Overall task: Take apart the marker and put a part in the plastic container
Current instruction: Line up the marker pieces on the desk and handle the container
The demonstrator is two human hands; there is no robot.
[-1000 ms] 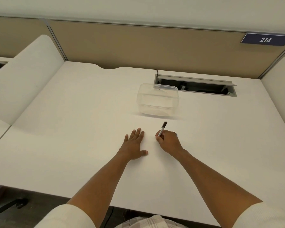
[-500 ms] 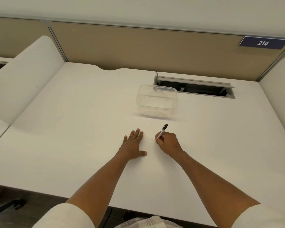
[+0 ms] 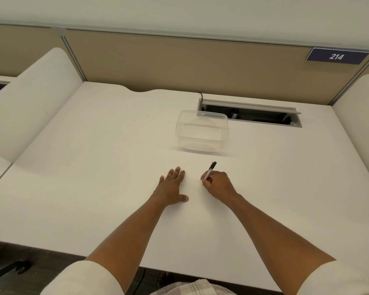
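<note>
A white marker (image 3: 210,169) with a black cap pokes up and away out of my right hand (image 3: 218,185), which is closed around its lower part on the white desk (image 3: 94,167). My left hand (image 3: 172,186) lies flat on the desk beside it, palm down, fingers slightly spread, holding nothing. A clear plastic container (image 3: 201,133) with no lid stands on the desk a short way beyond both hands; nothing shows inside it.
An open cable slot (image 3: 249,114) is cut into the desk behind the container, with a black cable at its left end. Tan partition walls close off the back, white dividers flank both sides, and a "214" sign (image 3: 337,56) hangs at upper right.
Both hands stay where they were on the desk. The marker keeps its tilt in my right hand. Only the camera view has drifted slightly.
</note>
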